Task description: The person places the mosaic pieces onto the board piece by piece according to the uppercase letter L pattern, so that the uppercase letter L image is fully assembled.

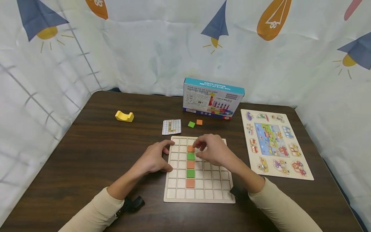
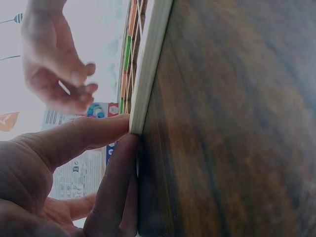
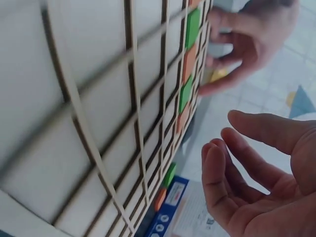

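Observation:
A wooden grid board (image 1: 200, 200) lies on the table, its third column holding several square tiles, orange (image 1: 190, 183) and green (image 1: 190, 173) by turns. My left hand (image 1: 156, 156) rests along the board's left edge, thumb and fingers spread and touching it; the left wrist view shows straight fingers (image 2: 94, 136) against the rim. Above the upper part of the board hovers my right hand (image 1: 214, 149). In the right wrist view its thumb (image 3: 261, 129) stands apart from the loosely bent fingers, with nothing between them. Past the board's far edge lie a loose green tile (image 1: 191, 124) and an orange tile (image 1: 199, 122).
Beyond the board lies a small pattern card (image 1: 171, 127). A printed box (image 1: 213, 98) stands at the back. To the right is a wooden picture puzzle (image 1: 275, 145), and a yellow curved block (image 1: 124, 116) sits at the far left. White curtains hang around the table.

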`<state>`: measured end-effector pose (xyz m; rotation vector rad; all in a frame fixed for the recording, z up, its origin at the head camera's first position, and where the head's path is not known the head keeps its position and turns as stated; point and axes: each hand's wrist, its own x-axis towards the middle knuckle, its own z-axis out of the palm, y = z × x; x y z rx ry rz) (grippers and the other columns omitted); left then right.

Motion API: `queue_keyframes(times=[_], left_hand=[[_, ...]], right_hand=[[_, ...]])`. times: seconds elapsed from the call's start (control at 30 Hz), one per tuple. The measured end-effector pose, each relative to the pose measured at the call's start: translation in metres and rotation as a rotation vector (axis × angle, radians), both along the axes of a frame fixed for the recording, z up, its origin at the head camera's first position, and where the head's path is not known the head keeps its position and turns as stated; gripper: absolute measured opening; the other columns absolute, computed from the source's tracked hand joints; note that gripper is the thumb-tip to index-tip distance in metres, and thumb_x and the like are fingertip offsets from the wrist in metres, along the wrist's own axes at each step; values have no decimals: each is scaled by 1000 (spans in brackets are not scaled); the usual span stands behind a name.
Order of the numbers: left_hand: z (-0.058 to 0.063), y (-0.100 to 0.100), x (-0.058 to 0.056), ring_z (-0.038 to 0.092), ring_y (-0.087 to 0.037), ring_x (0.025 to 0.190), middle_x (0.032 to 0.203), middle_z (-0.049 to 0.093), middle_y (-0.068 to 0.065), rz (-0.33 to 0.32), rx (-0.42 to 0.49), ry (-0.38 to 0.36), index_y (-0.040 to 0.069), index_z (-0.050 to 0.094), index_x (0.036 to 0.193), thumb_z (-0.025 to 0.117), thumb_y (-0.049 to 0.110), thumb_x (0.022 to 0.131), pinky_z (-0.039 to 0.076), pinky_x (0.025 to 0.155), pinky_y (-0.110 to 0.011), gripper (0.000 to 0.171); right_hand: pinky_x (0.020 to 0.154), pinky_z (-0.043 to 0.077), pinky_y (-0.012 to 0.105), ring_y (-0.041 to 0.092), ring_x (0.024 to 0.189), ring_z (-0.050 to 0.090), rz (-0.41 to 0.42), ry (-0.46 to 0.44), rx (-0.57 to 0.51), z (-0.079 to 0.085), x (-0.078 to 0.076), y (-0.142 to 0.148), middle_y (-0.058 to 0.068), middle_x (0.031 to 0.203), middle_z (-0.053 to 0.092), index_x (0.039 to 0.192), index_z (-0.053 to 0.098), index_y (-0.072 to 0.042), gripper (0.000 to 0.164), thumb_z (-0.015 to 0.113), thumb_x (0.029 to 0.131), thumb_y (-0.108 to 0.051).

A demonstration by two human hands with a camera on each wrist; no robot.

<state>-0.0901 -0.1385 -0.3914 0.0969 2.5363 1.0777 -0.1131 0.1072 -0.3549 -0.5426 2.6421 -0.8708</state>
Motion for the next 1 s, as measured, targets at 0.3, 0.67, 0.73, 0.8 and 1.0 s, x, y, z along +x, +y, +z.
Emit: queue_keyframes(times=[0.3, 0.67, 0.73, 0.8, 1.0], left_hand=[[-1, -1, -1, 58, -27, 93, 112, 62, -13, 5, 14, -15, 16, 58, 144, 94, 2, 62, 52, 66, -32, 91], [0, 0, -1, 59, -26, 91, 112, 61, -12, 9, 22, -17, 15, 58, 144, 94, 1, 62, 53, 66, -32, 91], [0, 0, -1, 59, -25, 89, 111, 61, -13, 11, 22, -15, 15, 58, 144, 94, 1, 62, 53, 65, -32, 91], [0, 0, -1, 60, -24, 86, 111, 61, -13, 14, 23, -16, 15, 58, 144, 94, 1, 62, 53, 64, -32, 91], [-1, 1, 0, 64, -21, 75, 112, 61, -13, 20, 37, -25, 15, 58, 144, 94, -1, 62, 54, 62, -32, 91]], right_hand=[[85, 56, 36, 19, 91, 66, -63, 15, -10, -2, -46, -6, 5, 99, 74, 111, 77, -6, 21, 78, 90, -8], [89, 55, 40, 24, 98, 67, -131, 13, -38, -16, -87, -16, 9, 104, 74, 113, 77, -7, 23, 78, 91, -9], [90, 55, 40, 24, 100, 67, -135, 12, -36, -18, -91, -18, 9, 105, 74, 113, 77, -7, 23, 78, 91, -9], [90, 55, 39, 25, 100, 67, -144, 11, -32, -20, -95, -20, 9, 105, 74, 113, 77, -6, 23, 79, 90, -9], [92, 54, 39, 25, 103, 65, -183, -3, -13, -25, -104, -25, 9, 107, 74, 112, 77, -8, 24, 81, 88, -8]])
